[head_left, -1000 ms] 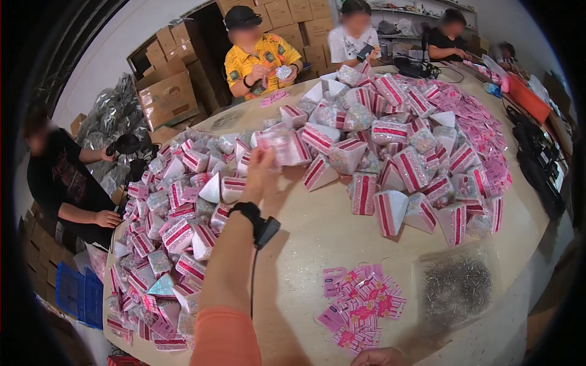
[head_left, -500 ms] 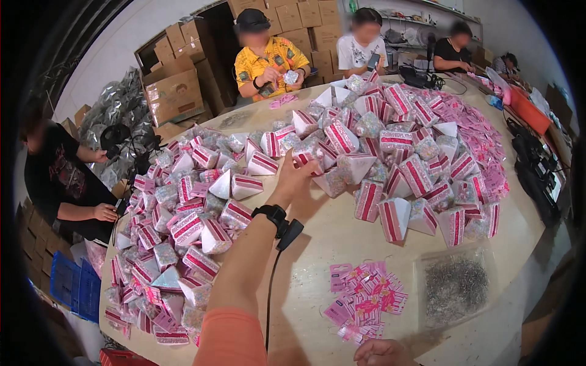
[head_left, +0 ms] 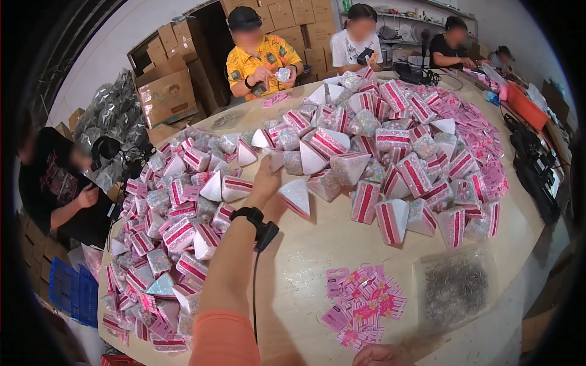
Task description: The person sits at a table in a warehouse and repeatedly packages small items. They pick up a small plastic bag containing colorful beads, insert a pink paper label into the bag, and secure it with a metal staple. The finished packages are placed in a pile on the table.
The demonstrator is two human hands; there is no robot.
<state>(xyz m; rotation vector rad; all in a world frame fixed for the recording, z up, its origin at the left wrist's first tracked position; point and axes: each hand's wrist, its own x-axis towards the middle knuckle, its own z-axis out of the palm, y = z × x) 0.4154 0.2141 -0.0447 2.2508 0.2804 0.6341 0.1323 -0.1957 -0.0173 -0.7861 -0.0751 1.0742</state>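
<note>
Left hand, fingers partly hidden, grip impossible to tell, is just beside a tilted, glittery white-and-pink cake-slice wedge: probably light and soft, best pinched across its flat sides, lying at the hand's four o'clock. Similar wedges heap at two o'clock; right hand, grip also unclear, shows at five o'clock.

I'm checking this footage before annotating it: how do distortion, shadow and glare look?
Head view: the edge of the table bows, with black corners; head view: a soft shadow lies right of the left forearm; head view: the silvery bags catch small glints.
</note>
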